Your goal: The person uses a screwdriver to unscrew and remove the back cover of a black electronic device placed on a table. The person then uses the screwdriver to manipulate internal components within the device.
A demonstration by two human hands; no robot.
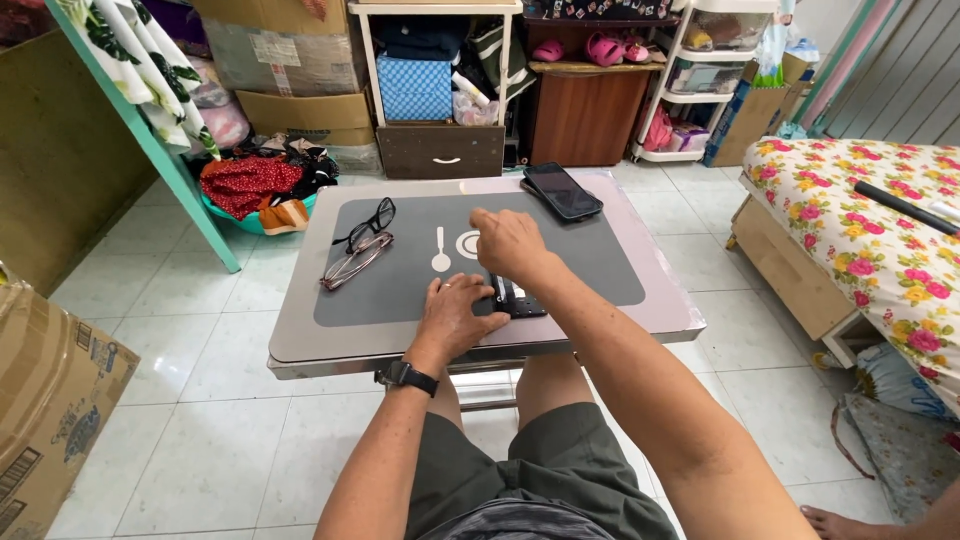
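Note:
My left hand (455, 315) lies flat on the small table (300, 335), its fingertips pressing on a black rectangular object (522, 302) near the front edge. A dark watch sits on that wrist. Just beyond it, my right hand (508, 243) hovers over the dark grey mat (600, 265), fingers curled together; whether it pinches anything I cannot tell. Two pairs of glasses, one black-framed (372, 221) and one thin-rimmed (355, 262), rest on the mat's left side. A black phone (561, 190) lies at the table's far edge.
A bed with a flowered cover (870, 230) stands to the right, a dark stick on it. Behind the table are shelves, a wooden cabinet (585, 115) and boxes. A basin of clothes (262, 190) sits on the tiled floor at left; a cardboard box (50, 400) is nearer.

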